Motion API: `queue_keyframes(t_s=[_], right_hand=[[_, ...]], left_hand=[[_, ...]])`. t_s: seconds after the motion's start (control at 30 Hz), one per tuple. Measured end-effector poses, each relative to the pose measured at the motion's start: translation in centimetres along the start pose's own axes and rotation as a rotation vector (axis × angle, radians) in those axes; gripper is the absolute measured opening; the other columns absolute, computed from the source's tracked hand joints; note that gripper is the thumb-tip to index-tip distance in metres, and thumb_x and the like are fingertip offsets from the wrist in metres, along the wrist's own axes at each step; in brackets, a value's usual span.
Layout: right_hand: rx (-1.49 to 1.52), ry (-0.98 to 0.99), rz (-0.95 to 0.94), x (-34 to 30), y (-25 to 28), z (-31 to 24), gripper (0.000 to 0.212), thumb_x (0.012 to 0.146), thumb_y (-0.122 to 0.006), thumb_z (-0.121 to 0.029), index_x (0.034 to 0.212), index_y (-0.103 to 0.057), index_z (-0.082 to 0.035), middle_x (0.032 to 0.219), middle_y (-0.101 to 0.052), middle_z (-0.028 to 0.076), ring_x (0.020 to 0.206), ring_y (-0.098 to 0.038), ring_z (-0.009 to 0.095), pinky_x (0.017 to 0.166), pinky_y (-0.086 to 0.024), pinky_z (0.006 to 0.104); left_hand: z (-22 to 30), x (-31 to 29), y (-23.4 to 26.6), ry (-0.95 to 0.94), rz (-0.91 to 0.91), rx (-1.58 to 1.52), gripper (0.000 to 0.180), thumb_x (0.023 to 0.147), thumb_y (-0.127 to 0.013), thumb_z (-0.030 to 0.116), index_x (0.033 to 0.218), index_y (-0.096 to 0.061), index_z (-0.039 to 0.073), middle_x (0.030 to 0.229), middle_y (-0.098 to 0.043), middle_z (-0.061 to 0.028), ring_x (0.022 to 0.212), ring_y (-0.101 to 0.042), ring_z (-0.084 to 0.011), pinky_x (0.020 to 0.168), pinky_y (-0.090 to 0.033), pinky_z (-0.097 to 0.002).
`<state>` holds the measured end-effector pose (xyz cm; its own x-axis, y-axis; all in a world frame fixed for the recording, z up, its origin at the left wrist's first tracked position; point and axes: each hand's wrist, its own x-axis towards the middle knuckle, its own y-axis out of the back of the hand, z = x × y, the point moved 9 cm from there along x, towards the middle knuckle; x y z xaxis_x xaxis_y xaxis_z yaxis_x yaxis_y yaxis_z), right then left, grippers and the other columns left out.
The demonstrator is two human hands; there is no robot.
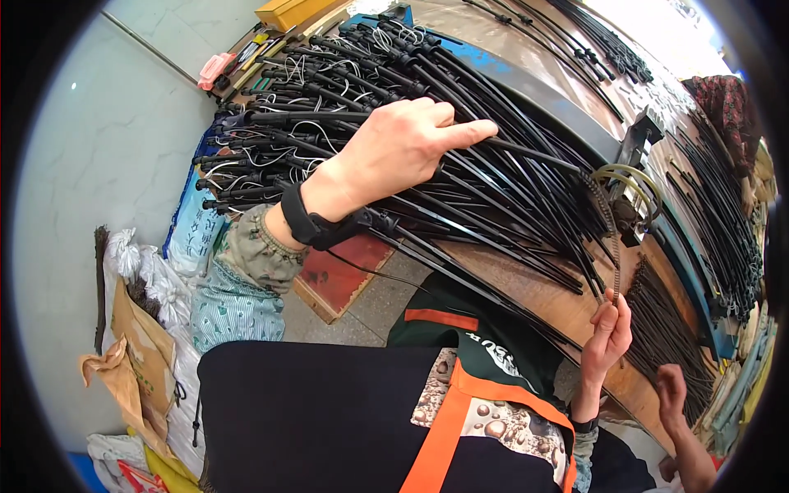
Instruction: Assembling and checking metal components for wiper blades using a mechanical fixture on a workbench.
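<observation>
Here, the left hand (393, 149) has its grip closed around a black rod (534, 154) over a pile of black rods (501, 218) on the bench (637, 388). The right hand (606, 335), its grip narrow, pinches the lower end of a dark ribbed strand (611, 223), whose upper end lies near the held rod's tip, beside pale tubes (633, 170).

Rods (526, 201) crowded the space below the left hand (399, 144). A ribbed strip (611, 226) above the right hand (608, 330) crossed before the fixture (639, 138); another person's hand (672, 389) hemmed its right side. Passage lay leftward, over the floor (107, 156).
</observation>
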<state>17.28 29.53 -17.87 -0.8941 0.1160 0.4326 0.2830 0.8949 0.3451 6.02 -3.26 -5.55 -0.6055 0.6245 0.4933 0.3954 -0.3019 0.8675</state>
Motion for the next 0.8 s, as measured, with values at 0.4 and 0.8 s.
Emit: queue_keyframes(t_s=[0.4,0.8], right_hand=[[-0.012,-0.231,-0.103,7.4,5.3,1.8,0.024,0.104,-0.050,-0.020,0.112,-0.062,-0.001,0.076,-0.048,-0.004,0.068,-0.042,0.004,0.060,-0.034,0.0192],[-0.198,0.154,-0.159,24.6,0.8,2.8,0.011,0.091,-0.065,-0.012,0.096,-0.072,-0.005,0.082,-0.072,0.004,0.080,-0.065,0.009,0.073,-0.049,0.0250]], left_hand=[[2.8,6.6,2.2,-0.161,0.067,0.133,0.050,0.083,-0.057,0.004,0.127,-0.061,0.026,0.074,-0.055,-0.0054,0.067,-0.062,-0.0234,0.056,-0.052,-0.0357],[-1.0,15.7,-1.6,-0.157,0.111,-0.116,0.041,0.095,-0.060,0.018,0.134,-0.058,0.030,0.077,-0.063,-0.0112,0.066,-0.061,-0.0334,0.058,-0.049,-0.0409]])
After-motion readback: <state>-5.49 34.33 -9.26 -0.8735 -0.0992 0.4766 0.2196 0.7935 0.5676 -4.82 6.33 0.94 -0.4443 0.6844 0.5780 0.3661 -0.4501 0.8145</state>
